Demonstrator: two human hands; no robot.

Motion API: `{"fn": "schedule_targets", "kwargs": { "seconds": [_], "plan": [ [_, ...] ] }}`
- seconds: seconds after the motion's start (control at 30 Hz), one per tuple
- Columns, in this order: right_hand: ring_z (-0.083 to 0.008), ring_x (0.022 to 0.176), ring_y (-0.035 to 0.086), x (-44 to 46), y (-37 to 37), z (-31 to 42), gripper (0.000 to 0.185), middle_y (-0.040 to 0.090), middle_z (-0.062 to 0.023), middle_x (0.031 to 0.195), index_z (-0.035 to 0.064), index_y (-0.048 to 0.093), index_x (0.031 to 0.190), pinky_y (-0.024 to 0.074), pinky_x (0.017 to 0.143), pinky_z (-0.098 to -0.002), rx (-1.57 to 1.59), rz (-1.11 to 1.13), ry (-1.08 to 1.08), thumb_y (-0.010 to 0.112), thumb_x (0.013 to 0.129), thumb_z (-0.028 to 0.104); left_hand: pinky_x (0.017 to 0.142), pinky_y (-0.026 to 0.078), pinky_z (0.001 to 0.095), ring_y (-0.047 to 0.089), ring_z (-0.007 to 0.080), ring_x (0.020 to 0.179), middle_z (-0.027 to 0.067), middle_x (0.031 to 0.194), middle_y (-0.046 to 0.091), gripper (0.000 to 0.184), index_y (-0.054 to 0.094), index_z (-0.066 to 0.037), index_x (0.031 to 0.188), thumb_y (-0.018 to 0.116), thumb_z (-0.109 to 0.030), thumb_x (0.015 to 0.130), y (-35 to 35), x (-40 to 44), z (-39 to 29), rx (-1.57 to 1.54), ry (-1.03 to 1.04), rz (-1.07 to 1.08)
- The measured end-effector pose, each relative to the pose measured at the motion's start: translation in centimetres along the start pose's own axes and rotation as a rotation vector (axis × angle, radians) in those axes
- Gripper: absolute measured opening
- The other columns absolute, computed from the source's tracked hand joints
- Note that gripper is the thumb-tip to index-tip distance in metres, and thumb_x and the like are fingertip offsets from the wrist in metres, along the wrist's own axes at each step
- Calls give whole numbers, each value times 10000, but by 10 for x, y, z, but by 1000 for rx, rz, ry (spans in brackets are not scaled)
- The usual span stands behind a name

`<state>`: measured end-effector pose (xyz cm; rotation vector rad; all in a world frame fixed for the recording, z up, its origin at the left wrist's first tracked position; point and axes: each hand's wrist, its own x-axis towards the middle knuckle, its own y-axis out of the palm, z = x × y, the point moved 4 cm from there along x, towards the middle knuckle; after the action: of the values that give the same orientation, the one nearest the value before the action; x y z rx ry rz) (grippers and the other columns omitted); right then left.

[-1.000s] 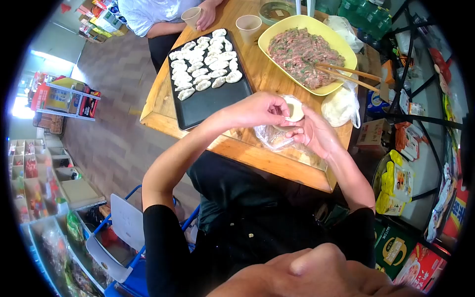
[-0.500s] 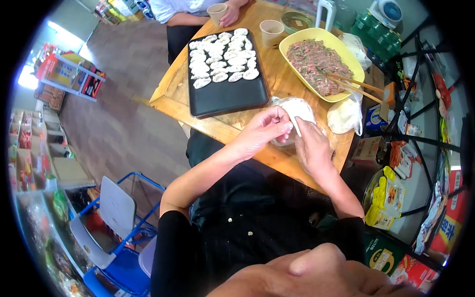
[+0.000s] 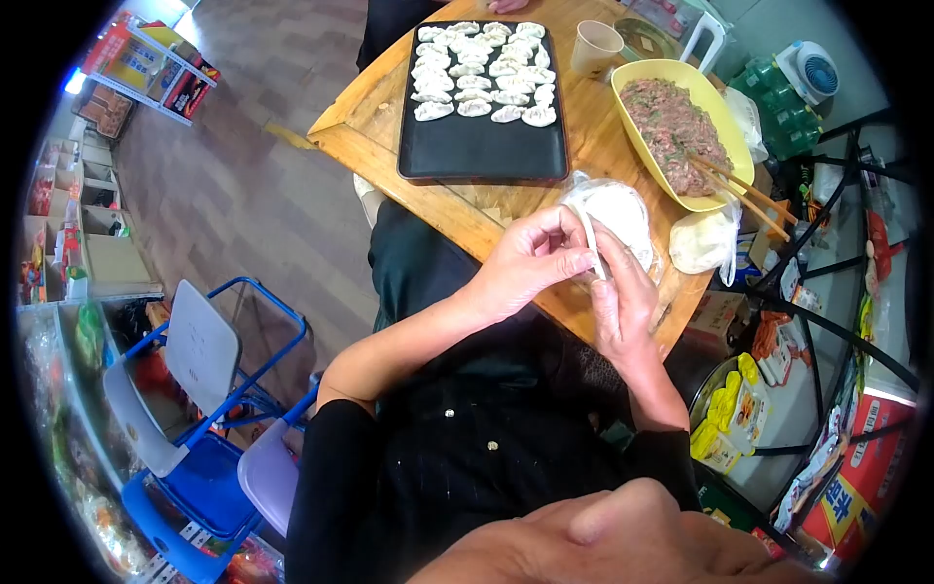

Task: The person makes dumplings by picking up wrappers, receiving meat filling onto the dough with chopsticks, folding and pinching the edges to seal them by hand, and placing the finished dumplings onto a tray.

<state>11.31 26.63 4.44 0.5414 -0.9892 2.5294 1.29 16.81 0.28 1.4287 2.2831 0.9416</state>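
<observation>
My left hand [image 3: 541, 258] and my right hand [image 3: 626, 297] meet at the near edge of the wooden table. Between their fingertips is a thin white dumpling wrapper [image 3: 590, 232], seen almost edge-on; both hands are closed on it. Whether anything lies inside the wrapper cannot be made out. Just behind my hands, a stack of round white wrappers [image 3: 623, 216] rests in clear plastic. A black tray [image 3: 482, 152] to the left carries rows of folded dumplings [image 3: 474, 83]. To the right, a yellow bowl [image 3: 736, 136] holds minced meat filling [image 3: 671, 127] with chopsticks [image 3: 744, 193] resting in it.
A knotted bag of dough [image 3: 699, 242] sits at the table's right edge. Behind the bowl stand a paper cup [image 3: 595, 49] and a white-handled jug [image 3: 702, 41]. Folding chairs [image 3: 204, 355] are at lower left, shelving [image 3: 827, 224] at right. Another person's hand [image 3: 506, 5] shows at the far edge.
The view has shifted, so the table sits higher and the other person is mostly out of frame. My right hand has turned, showing its thumb against the wrapper. Both hands keep their hold.
</observation>
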Motion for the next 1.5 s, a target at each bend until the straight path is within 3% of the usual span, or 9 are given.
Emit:
{"fn": "schedule_targets", "kwargs": {
  "seconds": [0.13, 0.53, 0.83, 1.03, 1.17, 1.5],
  "plan": [
    [-384, 1141, 606, 1, 4, -4, 327, 588, -275, 1247, -97, 552, 1204, 468, 971, -409, 99, -31, 22, 539, 964, 124, 853, 426, 258, 523, 90, 913, -2, 929, 560, 138, 557, -60, 916, 685, -111, 904, 0, -3, -3, 37, 26, -21],
    [-338, 1147, 604, 7, 9, -8, 334, 596, -253, 1249, -96, 555, 1193, 461, 972, -388, 211, -40, 90, 498, 992, 163, 874, 427, 255, 534, 90, 937, 7, 958, 574, 124, 571, -39, 952, 675, -92, 909, -5, -2, -7, 6, 24, -27],
    [-276, 1105, 612, 19, 9, -17, 321, 603, -204, 1237, -65, 548, 1233, 478, 934, -356, 271, 76, 186, 517, 981, 131, 853, 451, 266, 539, 93, 928, 9, 962, 577, 96, 575, -32, 962, 635, -102, 936, -10, 1, -7, 34, 34, -86],
    [-253, 1078, 622, 34, 16, -17, 304, 606, -192, 1232, -55, 548, 1235, 498, 896, -337, 203, 115, 55, 552, 953, 58, 844, 457, 266, 542, 89, 920, 8, 957, 582, 68, 577, -33, 957, 618, -84, 938, -22, 2, -7, 112, 57, -163],
    [-251, 1067, 628, 31, 23, -26, 296, 607, -190, 1232, -54, 555, 1225, 499, 895, -336, 259, 93, 112, 554, 953, 63, 834, 460, 266, 545, 85, 912, 13, 950, 587, 50, 578, -35, 948, 607, -75, 941, -25, 2, -6, 133, 67, -188],
    [-172, 1026, 603, 11, 26, -47, 183, 589, -179, 1240, -45, 537, 1092, 503, 863, -307, 555, 54, 239, 518, 986, 102, 832, 462, 266, 551, 90, 894, 14, 958, 588, 87, 580, -39, 961, 617, -116, 947, -26, 0, 8, 138, -6, -211]
  ]
}}
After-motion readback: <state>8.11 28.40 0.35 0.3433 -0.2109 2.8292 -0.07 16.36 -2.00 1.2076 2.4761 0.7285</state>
